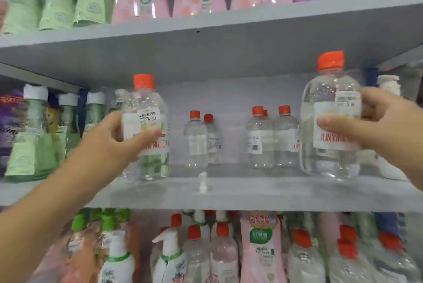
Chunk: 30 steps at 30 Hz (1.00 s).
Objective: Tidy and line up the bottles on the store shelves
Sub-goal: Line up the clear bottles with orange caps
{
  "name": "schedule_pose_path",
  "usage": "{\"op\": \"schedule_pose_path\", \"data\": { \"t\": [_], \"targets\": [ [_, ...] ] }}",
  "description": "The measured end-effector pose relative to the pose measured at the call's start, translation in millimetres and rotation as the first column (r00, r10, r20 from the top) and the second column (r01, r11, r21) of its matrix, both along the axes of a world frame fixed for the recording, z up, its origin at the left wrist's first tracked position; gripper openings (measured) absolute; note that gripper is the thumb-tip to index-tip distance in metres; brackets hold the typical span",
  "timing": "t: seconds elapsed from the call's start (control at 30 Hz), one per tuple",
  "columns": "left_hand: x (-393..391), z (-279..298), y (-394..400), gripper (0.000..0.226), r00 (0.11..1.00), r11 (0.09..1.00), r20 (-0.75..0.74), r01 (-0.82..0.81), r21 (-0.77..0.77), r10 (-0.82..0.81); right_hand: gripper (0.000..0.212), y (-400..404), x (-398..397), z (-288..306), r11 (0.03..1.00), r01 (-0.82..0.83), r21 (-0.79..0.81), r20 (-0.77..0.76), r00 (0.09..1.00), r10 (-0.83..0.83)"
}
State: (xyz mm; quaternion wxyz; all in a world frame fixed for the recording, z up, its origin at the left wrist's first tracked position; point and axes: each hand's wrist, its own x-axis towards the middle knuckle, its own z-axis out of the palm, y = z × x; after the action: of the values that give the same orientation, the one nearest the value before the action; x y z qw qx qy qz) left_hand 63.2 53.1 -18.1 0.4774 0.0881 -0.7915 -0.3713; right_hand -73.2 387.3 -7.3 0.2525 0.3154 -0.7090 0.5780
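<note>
Grey store shelf (229,193); red-capped bottles (272,138).

Two held bottles (146,131) (329,122) flank smaller bottles (240,140) standing farther back on shelf (229,193).

Both arms raised and extended forward, forearms bare. Left arm enters from lower left, angled up and to the right; left hand (121,138) curled in a grip, thumb across the front, fingers wrapped behind what it holds. Right arm enters from the right edge; right hand (375,122) likewise curled in a grip, thumb pointing left. Hands well apart, at roughly equal height.
</note>
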Motion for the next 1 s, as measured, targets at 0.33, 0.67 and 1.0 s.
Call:
{"op": "schedule_pose_path", "data": {
  "t": [0.33,0.67,1.0],
  "targets": [
    [-39,0,-99,0.082,0.950,0.984,0.262,-0.178,0.004,0.171,0.090,-23,-57,-9,0.910,0.358,0.211,0.192,0.897,-0.397],
    [-43,18,-110,0.105,0.937,0.900,0.119,-0.272,-0.340,0.328,0.121,-33,-67,17,0.588,0.663,0.463,-0.080,0.692,-0.717],
    [-139,112,-27,0.058,0.915,0.884,0.325,-0.068,-0.463,0.241,0.018,-185,-27,112,0.800,0.356,0.484,-0.305,0.925,-0.227]
  ]
}}
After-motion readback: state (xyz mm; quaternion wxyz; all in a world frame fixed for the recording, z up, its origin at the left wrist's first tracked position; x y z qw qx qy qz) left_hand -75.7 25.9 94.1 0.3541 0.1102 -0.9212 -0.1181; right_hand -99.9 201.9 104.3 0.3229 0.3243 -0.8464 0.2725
